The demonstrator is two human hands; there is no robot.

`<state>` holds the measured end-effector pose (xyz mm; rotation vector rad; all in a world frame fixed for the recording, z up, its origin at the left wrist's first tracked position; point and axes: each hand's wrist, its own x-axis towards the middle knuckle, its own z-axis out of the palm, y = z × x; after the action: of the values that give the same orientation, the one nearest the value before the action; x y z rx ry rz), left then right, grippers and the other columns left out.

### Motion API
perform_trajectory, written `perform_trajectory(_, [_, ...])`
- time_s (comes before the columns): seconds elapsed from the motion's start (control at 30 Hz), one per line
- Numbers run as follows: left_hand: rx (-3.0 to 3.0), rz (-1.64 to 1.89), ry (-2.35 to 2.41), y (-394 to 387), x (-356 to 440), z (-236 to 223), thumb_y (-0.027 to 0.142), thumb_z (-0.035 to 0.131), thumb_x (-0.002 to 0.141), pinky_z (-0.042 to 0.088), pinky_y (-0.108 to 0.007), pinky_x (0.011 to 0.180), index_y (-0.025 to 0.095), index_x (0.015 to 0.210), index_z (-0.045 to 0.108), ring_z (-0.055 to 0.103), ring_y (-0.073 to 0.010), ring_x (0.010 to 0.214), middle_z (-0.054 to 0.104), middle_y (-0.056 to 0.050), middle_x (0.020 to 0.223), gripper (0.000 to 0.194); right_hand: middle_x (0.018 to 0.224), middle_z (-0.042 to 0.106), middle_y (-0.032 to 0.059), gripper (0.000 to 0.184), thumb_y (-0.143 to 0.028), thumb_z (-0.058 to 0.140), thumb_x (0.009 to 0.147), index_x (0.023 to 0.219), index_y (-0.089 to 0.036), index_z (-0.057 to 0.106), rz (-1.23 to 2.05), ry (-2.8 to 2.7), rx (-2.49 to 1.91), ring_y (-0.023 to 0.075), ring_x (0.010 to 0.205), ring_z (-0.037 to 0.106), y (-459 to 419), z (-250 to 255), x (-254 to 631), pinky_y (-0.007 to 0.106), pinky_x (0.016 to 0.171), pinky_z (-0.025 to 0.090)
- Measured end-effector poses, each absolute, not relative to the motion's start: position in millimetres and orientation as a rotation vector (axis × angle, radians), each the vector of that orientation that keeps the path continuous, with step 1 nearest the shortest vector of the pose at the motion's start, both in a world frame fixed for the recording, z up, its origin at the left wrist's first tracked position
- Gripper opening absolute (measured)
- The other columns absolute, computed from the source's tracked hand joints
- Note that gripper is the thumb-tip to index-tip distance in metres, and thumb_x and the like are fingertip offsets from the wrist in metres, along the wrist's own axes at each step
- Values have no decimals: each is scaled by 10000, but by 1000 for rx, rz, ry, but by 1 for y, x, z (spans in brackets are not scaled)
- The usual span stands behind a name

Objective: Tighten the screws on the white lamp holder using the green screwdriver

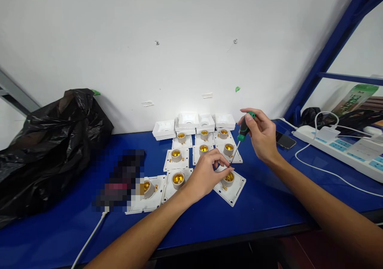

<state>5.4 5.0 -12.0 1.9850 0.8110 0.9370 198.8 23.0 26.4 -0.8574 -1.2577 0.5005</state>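
My left hand (207,172) is closed on a white square lamp-holder plate (231,187) with a brass socket, holding it down on the blue table (263,205). My right hand (262,135) grips a green and black screwdriver (244,129), whose thin shaft slants down to the plate beside the socket. Several more white plates with brass sockets (176,157) lie in rows just behind and left of my left hand.
White square covers (188,120) stand along the wall behind the plates. A black plastic bag (48,145) fills the left side. A phone (285,140), a white power strip (341,151) with cables and a blurred dark object (122,179) also lie on the table.
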Motion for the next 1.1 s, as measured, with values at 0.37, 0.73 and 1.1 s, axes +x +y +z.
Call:
perform_trajectory(0.37, [1997, 911, 837, 5, 5, -11, 205, 773, 817, 372, -260, 649, 190, 768, 697, 450, -112, 683, 572, 27, 794, 92, 798, 649, 14, 256, -430, 654, 940, 1117, -251, 697, 455, -1279, -875, 123, 679, 570, 22, 27, 199, 268, 558, 469])
perform_trajectory(0.73, [2010, 901, 808, 3, 5, -8, 182, 756, 831, 386, -257, 657, 192, 787, 684, 466, -115, 704, 571, 28, 812, 84, 817, 652, 16, 229, -373, 644, 950, 1133, -243, 689, 411, -1311, -852, 123, 663, 557, 15, 31, 194, 286, 560, 460])
perform_trajectory(1.1, [2006, 924, 801, 5, 5, -10, 190, 759, 828, 387, -261, 651, 196, 779, 675, 463, -116, 697, 572, 27, 811, 98, 796, 642, 15, 233, -388, 652, 939, 1109, -233, 690, 385, -1312, -865, 127, 697, 580, 14, 33, 193, 278, 588, 493])
